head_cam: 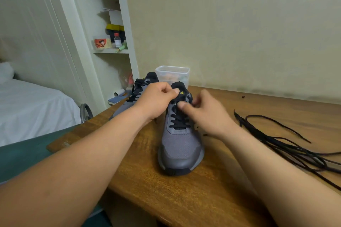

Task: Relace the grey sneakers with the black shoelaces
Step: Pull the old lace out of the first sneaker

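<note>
The front sneaker (181, 145) stands in the middle of the desk (166, 199), its toe pointing to the person. A black lace (180, 122) already crosses its lower and middle eyelets in several rows. The top of the lacing is hidden behind the fingers, so I cannot tell if the last eyelets are filled.

The left hand (156, 97) has its grip closed on the front sneaker at the top of the black tongue. Whether a lace end is also in this pinch, I cannot tell. The right hand (204, 114) is blurred, with curled fingers just beside the upper eyelets. If its grip holds anything is not possible to say.

The second sneaker (127, 105) stands behind, to the left, and also carries a black lace. I judge the task is close to its end: probably only the top eyelets and the tightening of this shoe are left.

A bundle of loose black shoelaces (287, 145) lies on the desk to the right, well apart from the shoes. A clear plastic container (172, 74) stands behind the sneakers, against the wall.
</note>
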The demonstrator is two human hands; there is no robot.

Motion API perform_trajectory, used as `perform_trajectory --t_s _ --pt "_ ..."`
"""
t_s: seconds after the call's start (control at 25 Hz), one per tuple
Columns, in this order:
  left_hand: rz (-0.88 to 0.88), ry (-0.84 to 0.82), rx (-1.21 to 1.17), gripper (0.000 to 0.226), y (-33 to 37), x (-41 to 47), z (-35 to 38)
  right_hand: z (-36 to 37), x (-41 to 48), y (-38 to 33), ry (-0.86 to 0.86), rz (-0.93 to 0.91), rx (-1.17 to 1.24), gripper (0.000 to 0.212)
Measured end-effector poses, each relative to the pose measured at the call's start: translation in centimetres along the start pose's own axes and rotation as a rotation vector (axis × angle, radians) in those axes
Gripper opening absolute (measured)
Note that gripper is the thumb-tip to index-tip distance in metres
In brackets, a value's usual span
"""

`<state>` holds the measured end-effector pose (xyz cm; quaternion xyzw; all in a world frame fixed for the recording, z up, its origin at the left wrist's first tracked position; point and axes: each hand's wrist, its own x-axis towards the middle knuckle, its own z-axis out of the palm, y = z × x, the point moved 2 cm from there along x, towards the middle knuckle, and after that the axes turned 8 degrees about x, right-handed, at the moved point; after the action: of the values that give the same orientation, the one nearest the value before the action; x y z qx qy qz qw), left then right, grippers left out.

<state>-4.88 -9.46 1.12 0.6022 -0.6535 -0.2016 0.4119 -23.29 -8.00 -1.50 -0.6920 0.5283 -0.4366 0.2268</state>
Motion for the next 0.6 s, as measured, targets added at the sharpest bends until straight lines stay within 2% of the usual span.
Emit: perform_trajectory --t_s 0.04,0.12,0.28,0.44,0.48,0.52,0.6 --pt "0.011 -0.001 -0.016 0.031 0.0 0.0 0.0 1.0 -0.4 0.2 -0.057 0.031 0.049 0.046" --pt "0.033 -0.002 0.006 0.029 -0.3 -0.4 -0.1 2.2 -1.1 1.0 -0.022 0.022 0.074 0.048" --pt "0.151 -0.014 0.289 0.022 0.1 -1.0 -0.4 2.9 -1.8 2.3 0.084 0.054 0.206 0.055" --pt "0.239 -0.038 0.488 0.019 0.7 -0.9 -0.8 3.0 -1.9 2.2 0.104 0.081 0.198 0.058" --pt "0.218 -0.035 0.441 0.021 0.3 -0.9 -0.8 2.9 -1.9 2.2 0.113 0.090 0.197 0.058" --pt "0.157 0.008 0.277 0.020 -0.3 -0.9 -1.0 2.8 -1.9 2.2 0.125 0.098 0.198 0.057" --pt "-0.046 0.145 -0.385 0.015 -2.1 -0.9 -1.8 2.9 -2.0 2.3 0.137 0.113 0.207 0.055"
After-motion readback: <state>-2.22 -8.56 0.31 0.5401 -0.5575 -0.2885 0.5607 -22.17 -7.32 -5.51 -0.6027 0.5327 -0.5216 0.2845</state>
